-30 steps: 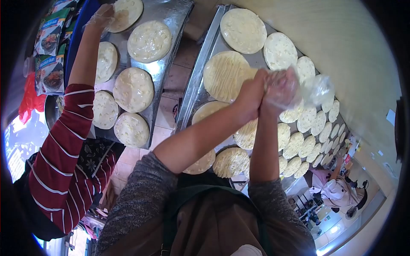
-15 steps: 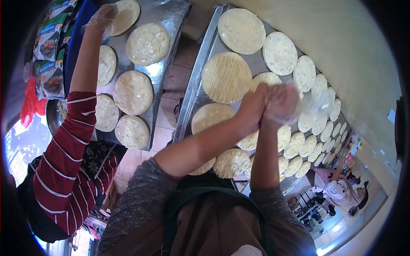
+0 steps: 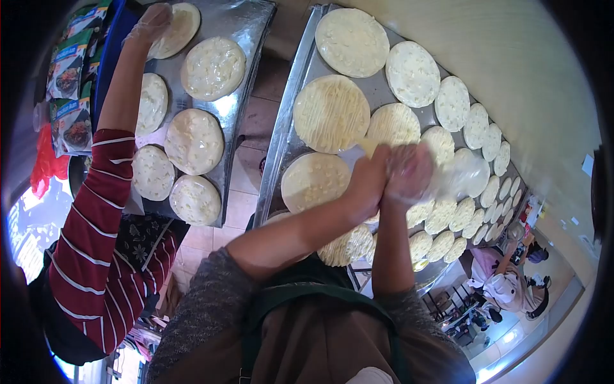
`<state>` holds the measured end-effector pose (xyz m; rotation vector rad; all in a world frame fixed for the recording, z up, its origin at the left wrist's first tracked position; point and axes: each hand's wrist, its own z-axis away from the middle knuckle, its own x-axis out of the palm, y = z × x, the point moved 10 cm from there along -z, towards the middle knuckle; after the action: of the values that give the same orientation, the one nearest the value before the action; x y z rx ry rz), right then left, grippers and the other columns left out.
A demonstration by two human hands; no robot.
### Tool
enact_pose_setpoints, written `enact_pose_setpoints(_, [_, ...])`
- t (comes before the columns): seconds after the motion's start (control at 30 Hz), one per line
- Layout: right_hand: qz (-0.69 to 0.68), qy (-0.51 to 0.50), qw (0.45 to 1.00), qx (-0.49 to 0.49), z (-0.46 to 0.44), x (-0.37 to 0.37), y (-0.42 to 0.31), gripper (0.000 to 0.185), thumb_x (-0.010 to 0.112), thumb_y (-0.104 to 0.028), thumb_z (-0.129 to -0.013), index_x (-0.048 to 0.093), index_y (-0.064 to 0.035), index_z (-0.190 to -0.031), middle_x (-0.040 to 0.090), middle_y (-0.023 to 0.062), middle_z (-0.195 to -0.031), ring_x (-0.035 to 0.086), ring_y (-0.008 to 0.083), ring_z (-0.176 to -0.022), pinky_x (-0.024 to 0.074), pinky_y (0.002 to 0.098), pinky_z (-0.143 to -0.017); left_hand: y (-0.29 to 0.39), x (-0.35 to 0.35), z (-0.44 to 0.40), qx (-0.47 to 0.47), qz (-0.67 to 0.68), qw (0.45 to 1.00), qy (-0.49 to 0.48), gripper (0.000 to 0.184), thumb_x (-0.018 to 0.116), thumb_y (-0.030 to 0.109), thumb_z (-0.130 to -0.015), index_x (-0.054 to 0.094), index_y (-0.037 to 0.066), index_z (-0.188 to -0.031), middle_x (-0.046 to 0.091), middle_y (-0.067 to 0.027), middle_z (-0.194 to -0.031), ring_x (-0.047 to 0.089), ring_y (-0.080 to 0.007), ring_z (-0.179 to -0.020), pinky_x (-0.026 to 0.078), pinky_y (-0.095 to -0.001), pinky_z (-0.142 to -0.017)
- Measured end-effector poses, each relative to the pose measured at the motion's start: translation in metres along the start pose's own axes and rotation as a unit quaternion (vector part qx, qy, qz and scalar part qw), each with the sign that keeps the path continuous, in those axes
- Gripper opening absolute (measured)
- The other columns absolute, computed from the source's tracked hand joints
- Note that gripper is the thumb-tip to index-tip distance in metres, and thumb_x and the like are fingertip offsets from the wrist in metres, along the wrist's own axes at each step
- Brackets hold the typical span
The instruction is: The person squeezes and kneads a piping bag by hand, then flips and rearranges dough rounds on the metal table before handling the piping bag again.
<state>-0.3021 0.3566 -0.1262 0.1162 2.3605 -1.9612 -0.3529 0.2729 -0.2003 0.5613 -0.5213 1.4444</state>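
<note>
Above the right-hand metal table, my left hand (image 3: 371, 176) and my right hand (image 3: 409, 169) meet, both closed around a clear plastic piping bag (image 3: 457, 176). The bag's loose end trails to the right, blurred, and a pale yellow part shows at the left of my fingers. Beneath and beside them lie round flat doughs. One dough (image 3: 331, 114) at the upper left carries thin cream-coloured lines. Just above my hands, another dough (image 3: 394, 125) also has lines on it. A plainer dough (image 3: 314, 182) with small lumps sits left of my hands.
At the left, a co-worker's gloved hand (image 3: 152, 24) touches a dough (image 3: 179, 31) on another metal table (image 3: 246, 38). Food packets (image 3: 70, 70) stand at the far left. Several more doughs run along the right-hand table towards another person (image 3: 505, 281) at the right.
My hands and the bag have moved slightly left and down. More of the lined dough above them is visible. The view has shifted a little, and the co-worker's hand remains at the same dough.
</note>
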Motion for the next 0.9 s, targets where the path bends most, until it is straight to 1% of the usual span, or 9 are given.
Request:
enact_pose_setpoints(0.13, [-0.14,-0.084,0.974,0.155,0.011,0.032,-0.019,0.043,0.038,-0.018,-0.094,0.032,-0.0132,-0.052,0.036,0.0057,-0.043,0.035,0.0153,-0.037,0.033,0.0296,-0.04,-0.003,-0.002,0.006,-0.006,-0.008,1.0,0.012,0.034,0.049,0.028,-0.086,0.055,-0.006,-0.087,0.057,-0.0107,-0.079,0.056,-0.018,-0.069,0.047,-0.0305,-0.062])
enact_pose_setpoints(0.2, [0.081,0.076,0.986,-0.128,-0.016,0.02,-0.049,0.042,0.04,-0.018,-0.093,0.032,-0.0129,-0.052,0.036,0.0049,-0.043,0.035,0.016,-0.038,0.0345,0.0317,-0.043,0.015,0.021,-0.005,-0.007,-0.016,1.0,-0.021,0.034,0.049,0.028,-0.086,0.055,-0.006,-0.087,0.057,-0.0109,-0.08,0.057,-0.0179,-0.071,0.047,-0.0301,-0.064])
enact_pose_setpoints(0.3, [0.308,0.073,0.81,-0.493,0.005,0.052,-0.091,0.038,0.043,-0.02,-0.092,0.036,-0.0116,-0.055,0.038,0.005,-0.046,0.037,0.0161,-0.04,0.0342,0.0313,-0.044,0.023,0.038,-0.015,-0.014,0.002,0.998,-0.053,0.035,0.049,0.028,-0.086,0.056,-0.006,-0.088,0.057,-0.0117,-0.081,0.057,-0.018,-0.073,0.047,-0.0304,-0.065])
enact_pose_setpoints(0.4, [0.079,0.082,0.988,-0.103,-0.01,-0.018,-0.015,0.031,0.045,-0.021,-0.091,0.042,-0.0091,-0.063,0.042,0.0061,-0.053,0.041,0.0162,-0.047,0.0353,0.029,-0.046,0.001,0.016,-0.005,-0.013,-0.005,1.0,-0.021,0.036,0.05,0.028,-0.085,0.055,-0.007,-0.087,0.057,-0.0124,-0.08,0.057,-0.019,-0.071,0.047,-0.032,-0.064])
enact_pose_setpoints(0.5, [-0.057,0.013,0.993,0.098,0.019,-0.019,0.016,0.025,0.044,-0.022,-0.093,0.044,-0.0074,-0.073,0.043,0.0055,-0.059,0.043,0.0141,-0.052,0.0355,0.0252,-0.048,-0.013,-0.003,0.002,0.004,-0.016,1.0,0.015,0.036,0.05,0.029,-0.085,0.055,-0.007,-0.086,0.057,-0.0126,-0.079,0.057,-0.0199,-0.069,0.048,-0.0334,-0.061])
enact_pose_setpoints(0.57, [-0.094,-0.068,0.992,0.055,0.007,0.023,-0.027,0.026,0.043,-0.023,-0.093,0.042,-0.0078,-0.072,0.042,0.0048,-0.057,0.041,0.0132,-0.051,0.0347,0.0253,-0.047,-0.011,0.003,-0.008,-0.003,-0.027,1.0,-0.003,0.036,0.05,0.029,-0.085,0.055,-0.007,-0.085,0.057,-0.0127,-0.078,0.057,-0.0201,-0.068,0.048,-0.0336,-0.061])
enact_pose_setpoints(0.7, [0.323,-0.033,0.869,-0.374,0.001,0.038,-0.067,0.023,0.052,-0.017,-0.088,0.053,0.0019,-0.1,0.05,0.0075,-0.073,0.048,0.0151,-0.062,0.0416,0.0276,-0.056,0.009,0.033,-0.013,-0.024,-0.008,0.999,-0.038,0.037,0.05,0.029,-0.085,0.056,-0.007,-0.085,0.057,-0.0127,-0.077,0.056,-0.0192,-0.069,0.046,-0.0309,-0.064])
enact_pose_setpoints(0.8, [0.225,-0.091,0.928,-0.284,0.015,0.029,-0.067,0.023,0.049,-0.017,-0.09,0.053,0.0031,-0.098,0.052,0.0107,-0.074,0.05,0.0169,-0.06,0.0434,0.0284,-0.056,-0.007,0.015,-0.011,-0.008,-0.022,0.999,-0.039,0.037,0.05,0.032,-0.087,0.056,-0.005,-0.085,0.057,-0.0096,-0.077,0.056,-0.0178,-0.069,0.046,-0.0294,-0.065])
enact_pose_setpoints(0.9, [-0.241,-0.095,0.96,0.108,0.025,-0.001,-0.023,0.039,0.033,-0.024,-0.096,0.041,-0.0088,-0.061,0.04,0.006,-0.053,0.037,0.0142,-0.044,0.0401,0.0291,-0.05,-0.014,0.001,0.028,0.02,-0.054,0.998,-0.042,0.036,0.051,0.035,-0.089,0.057,0.0,-0.091,0.059,-0.0062,-0.083,0.057,-0.015,-0.074,0.047,-0.029,-0.07])
